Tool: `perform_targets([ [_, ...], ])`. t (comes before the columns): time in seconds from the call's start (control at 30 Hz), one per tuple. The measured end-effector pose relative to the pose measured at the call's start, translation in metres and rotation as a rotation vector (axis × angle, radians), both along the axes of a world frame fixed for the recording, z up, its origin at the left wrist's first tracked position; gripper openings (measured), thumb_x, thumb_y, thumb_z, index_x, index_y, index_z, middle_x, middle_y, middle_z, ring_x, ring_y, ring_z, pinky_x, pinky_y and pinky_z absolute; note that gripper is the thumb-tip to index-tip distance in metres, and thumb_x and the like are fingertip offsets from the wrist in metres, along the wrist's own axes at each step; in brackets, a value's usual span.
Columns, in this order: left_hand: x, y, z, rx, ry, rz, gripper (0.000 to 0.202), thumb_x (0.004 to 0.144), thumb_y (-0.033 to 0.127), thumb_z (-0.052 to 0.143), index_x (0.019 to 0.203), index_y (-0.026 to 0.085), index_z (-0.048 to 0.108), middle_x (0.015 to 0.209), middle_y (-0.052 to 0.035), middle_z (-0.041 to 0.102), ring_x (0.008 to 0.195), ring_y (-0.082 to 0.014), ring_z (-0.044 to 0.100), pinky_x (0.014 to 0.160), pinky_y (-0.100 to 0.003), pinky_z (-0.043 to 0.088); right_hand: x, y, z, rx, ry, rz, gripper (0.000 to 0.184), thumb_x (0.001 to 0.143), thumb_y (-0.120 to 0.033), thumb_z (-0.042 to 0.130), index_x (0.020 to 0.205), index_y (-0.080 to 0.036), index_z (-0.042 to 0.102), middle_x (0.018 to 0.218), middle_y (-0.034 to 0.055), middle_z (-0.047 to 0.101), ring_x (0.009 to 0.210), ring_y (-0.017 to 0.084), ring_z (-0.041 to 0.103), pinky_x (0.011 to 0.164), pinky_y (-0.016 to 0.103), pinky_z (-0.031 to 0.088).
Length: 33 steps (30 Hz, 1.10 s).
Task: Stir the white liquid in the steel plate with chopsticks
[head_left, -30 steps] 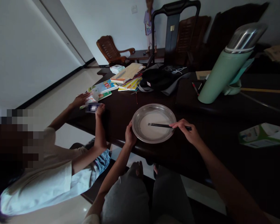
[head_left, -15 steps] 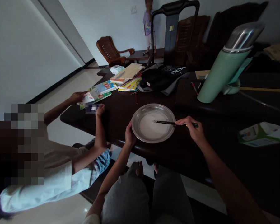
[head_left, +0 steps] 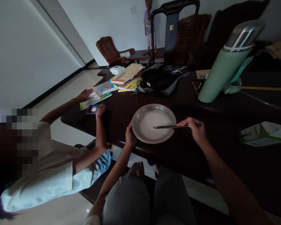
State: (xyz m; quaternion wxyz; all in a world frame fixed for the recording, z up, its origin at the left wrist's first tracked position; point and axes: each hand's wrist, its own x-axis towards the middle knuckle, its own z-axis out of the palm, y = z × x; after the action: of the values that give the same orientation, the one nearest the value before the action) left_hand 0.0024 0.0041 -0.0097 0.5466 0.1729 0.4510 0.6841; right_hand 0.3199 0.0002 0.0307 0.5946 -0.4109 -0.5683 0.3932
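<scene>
A round metal bowl (head_left: 137, 132) rests on the dark table close to its near edge. Inside it is a pale, whitish mixture (head_left: 150, 123), and whether it is liquid or thick I cannot tell. My left hand (head_left: 130, 136) grips the bowl's left rim. A pair of dark chopsticks (head_left: 168, 126) lies across the bowl's right rim area, tips in the mixture near the middle. My right hand (head_left: 194, 127) is closed around the chopsticks' upper end, to the right of the bowl.
A co-worker's hands (head_left: 84, 94) handle booklets (head_left: 96, 97) on the left. Behind the bowl are stacked papers (head_left: 127, 75) and a black bag (head_left: 159, 79). A green thermos (head_left: 221, 73) stands at right, with a green-white carton (head_left: 262, 133) nearer. Another person (head_left: 150, 28) stands far back.
The chopsticks' tips have shifted down towards the near side of the bowl, with my right hand following slightly. The person at left has moved a hand up and right over the booklets.
</scene>
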Motion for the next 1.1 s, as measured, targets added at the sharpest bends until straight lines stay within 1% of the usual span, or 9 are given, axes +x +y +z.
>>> perform_targets([
  [0.13, 0.0001, 0.0002, -0.0009, 0.014, 0.004, 0.001, 0.021, 0.079, 0.038, 0.077, 0.092, 0.023, 0.084, 0.098, -0.0049, 0.087, 0.12, -0.034, 0.079, 0.109, -0.043, 0.06, -0.005, -0.0016, -0.0018, 0.007, -0.093, 0.142, 0.057, 0.099, -0.08, 0.069, 0.079, -0.03, 0.086, 0.092, 0.0067, 0.09, 0.093, 0.029, 0.086, 0.095, 0.046, 0.065],
  [0.33, 0.0013, 0.0017, -0.0025, 0.001, -0.001, 0.026, 0.023, 0.079, 0.036, 0.075, 0.095, 0.022, 0.085, 0.099, -0.0045, 0.087, 0.114, -0.0312, 0.08, 0.105, -0.04, 0.061, 0.0017, 0.0005, -0.001, -0.022, -0.043, 0.0, 0.062, 0.102, -0.08, 0.064, 0.073, -0.029, 0.082, 0.084, 0.0066, 0.087, 0.086, 0.029, 0.085, 0.094, 0.047, 0.066],
  [0.5, 0.0008, 0.0009, -0.0014, 0.005, 0.021, -0.006, 0.026, 0.081, 0.039, 0.076, 0.099, 0.022, 0.085, 0.1, -0.0053, 0.087, 0.116, -0.0327, 0.08, 0.106, -0.042, 0.061, -0.0042, -0.0009, -0.002, 0.002, -0.116, 0.13, 0.057, 0.1, -0.081, 0.067, 0.08, -0.031, 0.086, 0.094, 0.0067, 0.09, 0.096, 0.03, 0.086, 0.1, 0.049, 0.064],
  [0.6, 0.0014, 0.0001, 0.0004, 0.008, 0.036, -0.01, 0.025, 0.082, 0.039, 0.076, 0.1, 0.024, 0.085, 0.102, -0.0055, 0.087, 0.119, -0.0327, 0.079, 0.107, -0.041, 0.06, -0.0029, -0.0002, -0.0023, 0.015, -0.118, 0.053, 0.057, 0.099, -0.081, 0.068, 0.078, -0.031, 0.085, 0.093, 0.0067, 0.09, 0.097, 0.03, 0.085, 0.099, 0.049, 0.064],
  [0.7, 0.0025, -0.0006, 0.0024, -0.007, 0.04, 0.002, 0.024, 0.082, 0.04, 0.077, 0.099, 0.025, 0.085, 0.101, -0.0055, 0.087, 0.12, -0.0332, 0.079, 0.106, -0.041, 0.061, 0.0002, 0.0, -0.0023, -0.015, -0.029, -0.024, 0.061, 0.102, -0.08, 0.065, 0.073, -0.029, 0.082, 0.082, 0.0062, 0.087, 0.086, 0.029, 0.085, 0.092, 0.047, 0.066],
  [0.8, 0.0026, -0.0015, 0.0038, -0.018, 0.058, -0.004, 0.026, 0.082, 0.041, 0.077, 0.099, 0.025, 0.085, 0.101, -0.0057, 0.087, 0.12, -0.0338, 0.079, 0.106, -0.042, 0.06, -0.0025, -0.0016, -0.0026, -0.032, -0.023, 0.06, 0.061, 0.101, -0.081, 0.066, 0.074, -0.029, 0.082, 0.083, 0.0061, 0.087, 0.085, 0.029, 0.085, 0.093, 0.047, 0.066],
  [0.9, 0.002, -0.002, 0.0044, -0.02, 0.083, -0.013, 0.025, 0.083, 0.042, 0.077, 0.1, 0.026, 0.085, 0.102, -0.0052, 0.087, 0.119, -0.0323, 0.078, 0.106, -0.04, 0.059, -0.0056, -0.0023, -0.0021, -0.018, -0.088, 0.131, 0.058, 0.098, -0.082, 0.069, 0.08, -0.03, 0.085, 0.095, 0.0072, 0.09, 0.098, 0.03, 0.086, 0.102, 0.049, 0.064],
  [0.97, 0.0024, -0.0017, 0.0045, -0.023, 0.078, -0.002, 0.022, 0.083, 0.041, 0.076, 0.097, 0.026, 0.084, 0.099, -0.0045, 0.086, 0.117, -0.0314, 0.078, 0.105, -0.039, 0.059, -0.0041, -0.0014, -0.001, -0.008, -0.1, 0.082, 0.059, 0.097, -0.083, 0.069, 0.079, -0.03, 0.085, 0.096, 0.0073, 0.09, 0.1, 0.03, 0.086, 0.103, 0.049, 0.063],
  [1.1, 0.0047, -0.0008, 0.0051, -0.022, 0.039, 0.026, 0.017, 0.082, 0.038, 0.074, 0.089, 0.024, 0.082, 0.096, -0.0036, 0.085, 0.113, -0.0308, 0.079, 0.104, -0.039, 0.06, -0.0003, -0.0009, 0.0012, -0.039, -0.004, -0.041, 0.064, 0.099, -0.084, 0.066, 0.07, -0.028, 0.08, 0.079, 0.006, 0.086, 0.081, 0.028, 0.084, 0.09, 0.046, 0.066],
])
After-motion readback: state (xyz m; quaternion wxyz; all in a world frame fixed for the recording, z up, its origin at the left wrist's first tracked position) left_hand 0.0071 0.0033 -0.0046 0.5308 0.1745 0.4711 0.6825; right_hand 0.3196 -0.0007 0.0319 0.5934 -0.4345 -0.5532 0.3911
